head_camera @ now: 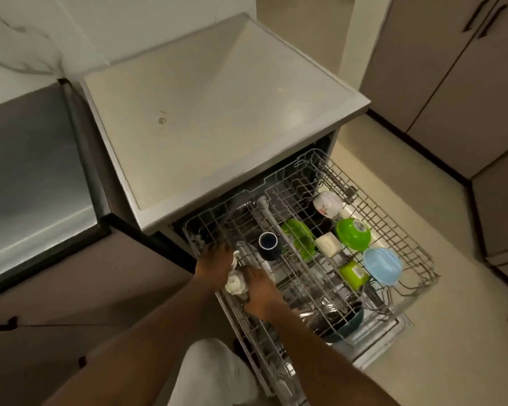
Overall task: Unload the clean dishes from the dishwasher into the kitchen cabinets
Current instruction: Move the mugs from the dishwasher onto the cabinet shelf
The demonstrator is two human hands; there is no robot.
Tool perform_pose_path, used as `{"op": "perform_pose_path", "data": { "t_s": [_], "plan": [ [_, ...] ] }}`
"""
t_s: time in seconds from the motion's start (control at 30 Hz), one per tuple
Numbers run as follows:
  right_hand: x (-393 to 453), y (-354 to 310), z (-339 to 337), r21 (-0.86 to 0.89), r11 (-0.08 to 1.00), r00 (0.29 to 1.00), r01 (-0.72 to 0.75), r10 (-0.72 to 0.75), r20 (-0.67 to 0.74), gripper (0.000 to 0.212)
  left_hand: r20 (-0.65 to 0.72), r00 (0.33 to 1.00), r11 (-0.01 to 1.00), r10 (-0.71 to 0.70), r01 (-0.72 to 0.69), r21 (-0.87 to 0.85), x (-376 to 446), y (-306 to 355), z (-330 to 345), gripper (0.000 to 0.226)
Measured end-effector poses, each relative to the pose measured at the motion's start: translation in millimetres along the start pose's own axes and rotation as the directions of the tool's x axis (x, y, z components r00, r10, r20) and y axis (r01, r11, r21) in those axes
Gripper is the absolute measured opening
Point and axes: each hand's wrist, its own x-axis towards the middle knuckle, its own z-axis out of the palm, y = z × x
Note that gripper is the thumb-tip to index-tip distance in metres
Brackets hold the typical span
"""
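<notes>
Dishes begin nearest with a white cup (234,281) at the upper rack's (393,230) left front corner, lying between both hands, left hand (213,266) curled behind it, right hand (260,291) gripping its right side, while green bowls (353,234) wait farther right.

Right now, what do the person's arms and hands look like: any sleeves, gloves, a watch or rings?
Both forearms are bare as far up as the picture shows, with no sleeves in view. The left hand and the right hand wear no gloves. I see no watch, band or ring, though the picture is too soft to rule out small jewellery.
</notes>
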Motion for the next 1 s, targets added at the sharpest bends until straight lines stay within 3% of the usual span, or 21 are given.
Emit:
{"op": "perform_pose_path", "data": {
  "t_s": [0.1,0.2,0.3,0.43,0.5,0.63,0.83,1.0],
  "plan": [
    [6.6,1.4,22.4,0.007,1.000,0.999,0.011,-0.011,-0.045,0.086,0.007,0.999,0.999,-0.050,0.050,0.018,13.3,8.2,12.3,0.055],
    [12.0,-1.2,28.9,0.029,1.000,0.994,0.013,-0.010,-0.112,0.076,-0.003,0.995,0.995,-0.101,0.101,0.011,21.2,10.3,14.6,0.038],
    [7.6,-1.7,20.9,0.069,0.996,0.987,0.048,-0.037,-0.157,0.063,-0.040,0.994,0.995,-0.103,0.103,-0.006,19.6,10.3,12.6,0.038],
    [-14.6,3.7,5.0,0.344,0.939,0.964,0.034,0.059,-0.258,0.058,-0.100,0.991,0.971,-0.087,0.063,-0.230,-5.5,3.1,-8.0,0.067],
    [-32.3,6.8,-8.9,0.458,0.889,0.957,0.022,0.114,-0.266,0.058,-0.116,0.990,0.922,-0.086,0.035,-0.385,-25.5,-1.6,-26.4,0.068],
    [-88.8,-5.1,-67.1,0.589,0.808,0.978,-0.023,0.139,-0.152,0.064,-0.223,0.971,0.896,-0.090,-0.019,-0.444,-77.3,-0.5,-80.4,0.059],
    [-154.8,-43.7,-151.4,0.747,0.664,0.971,-0.035,0.200,-0.133,0.058,-0.364,0.924,0.871,-0.115,-0.082,-0.485,-151.8,20.0,-166.9,0.057],
    [-203.4,-88.9,-232.4,0.823,0.565,0.971,0.055,0.163,-0.176,0.068,-0.443,0.865,0.847,-0.235,-0.042,-0.531,-221.6,20.7,-240.5,0.057]
  ]
}}
